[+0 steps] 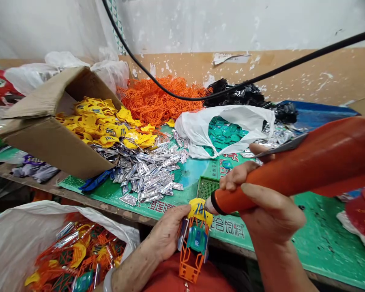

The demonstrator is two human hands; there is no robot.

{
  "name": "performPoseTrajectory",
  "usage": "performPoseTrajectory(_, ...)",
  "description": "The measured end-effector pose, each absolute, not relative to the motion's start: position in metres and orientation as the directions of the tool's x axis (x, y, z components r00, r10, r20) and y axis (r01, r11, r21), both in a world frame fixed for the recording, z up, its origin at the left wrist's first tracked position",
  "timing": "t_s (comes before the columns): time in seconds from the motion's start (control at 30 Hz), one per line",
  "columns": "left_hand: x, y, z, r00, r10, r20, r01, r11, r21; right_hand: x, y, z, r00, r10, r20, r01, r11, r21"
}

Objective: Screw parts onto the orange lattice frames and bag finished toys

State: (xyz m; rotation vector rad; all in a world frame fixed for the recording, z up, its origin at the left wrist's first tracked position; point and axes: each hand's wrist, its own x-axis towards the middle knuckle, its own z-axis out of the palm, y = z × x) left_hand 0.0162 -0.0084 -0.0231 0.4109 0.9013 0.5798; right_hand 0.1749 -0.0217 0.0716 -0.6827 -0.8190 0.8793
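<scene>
Two hands: the left hand is curled around a plastic model, pinching it near the top. The right hand is closed around the barrel of an orange hand tool, with one finger resting beside a flat metal strip.

Could go wrong: the tool's metal tip sits close to the left fingers, so a slip could catch them. Hard pressure could bend the thin orange frame or knock a silver side strip loose.

Model's place: between the hands, just above the person's red shirt, with its yellow cap against the tool's tip.

Near things: a white plastic bag of mixed parts lies at lower left. A green perforated grid lies on a green board.

Farther things: a silver parts pile, yellow pieces spilling from a cardboard box, teal pieces in a white bag, and an orange lattice heap.
</scene>
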Motion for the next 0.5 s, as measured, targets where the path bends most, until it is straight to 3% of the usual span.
performPoseTrajectory(0.5, 0.017, -0.011, -0.021, 0.485, 0.668, -0.564, -0.327, 0.737, 0.592, 0.167, -0.014, 0.060, 0.391, 0.880, 0.271, -0.395, 0.426, -0.814)
